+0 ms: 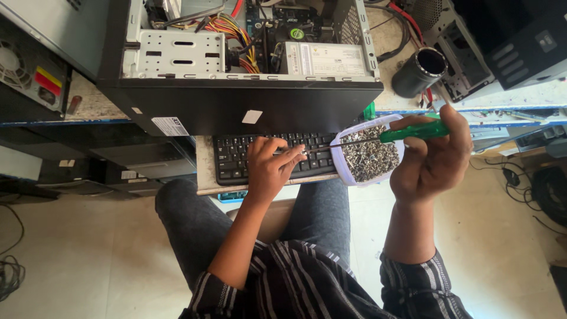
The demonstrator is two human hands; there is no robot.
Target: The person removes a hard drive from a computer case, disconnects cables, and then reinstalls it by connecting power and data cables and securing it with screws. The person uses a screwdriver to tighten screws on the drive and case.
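My right hand (434, 156) grips a green-handled screwdriver (413, 131) held level, its thin shaft pointing left. My left hand (270, 165) hovers over a black keyboard (233, 156), its fingertips pinched at the screwdriver's tip; a screw there is too small to make out. Between my hands sits a white plastic tub (339, 165) full of small metal screws (369, 156). An open desktop computer case (254, 71) lies on its side just beyond the keyboard, with its cables and power supply exposed.
A black cylindrical container (420, 71) stands on the bench at the right. Other computer cases sit at the far left (35, 65) and the upper right (508, 47). Cables lie on the floor at the right (531, 183). My knees are under the keyboard shelf.
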